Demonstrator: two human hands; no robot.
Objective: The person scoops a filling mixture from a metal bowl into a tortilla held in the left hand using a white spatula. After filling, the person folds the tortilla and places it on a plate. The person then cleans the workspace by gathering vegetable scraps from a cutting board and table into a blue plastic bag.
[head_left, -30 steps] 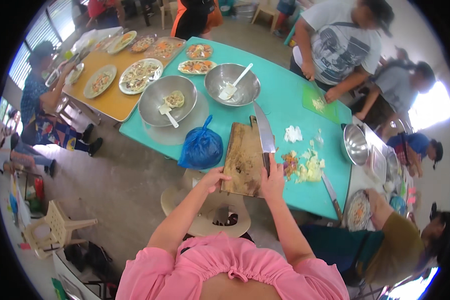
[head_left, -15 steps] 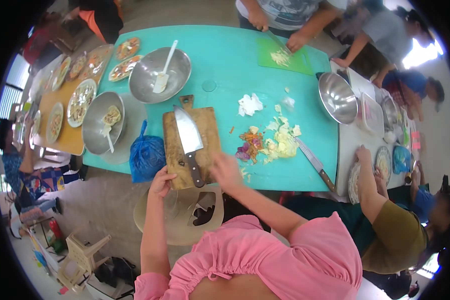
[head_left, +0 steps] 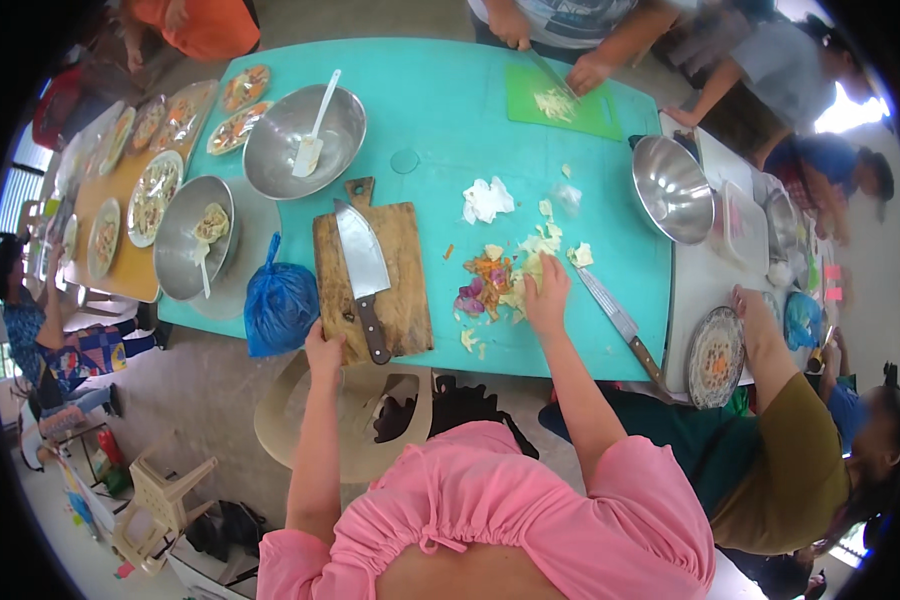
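Note:
On the teal table lies a wooden cutting board with a handle at its far end. A broad kitchen knife with a dark handle rests on it. My left hand is closed on the board's near left corner, close to a knotted blue plastic bag. My right hand reaches into a pile of vegetable scraps, its fingers apart at pale leafy pieces. Orange peelings and purple onion skins lie left of it. A second knife lies to the right.
Steel bowls stand far left, left and right. Opposite, a person cuts on a green board. Beside me on the right, another person reaches toward a plate. A plastic chair is below the table edge.
My right hand has moved right, from beside the board to the scrap pile. My left hand stays at the board's corner. The co-worker's arm on the right has shifted, showing the plate.

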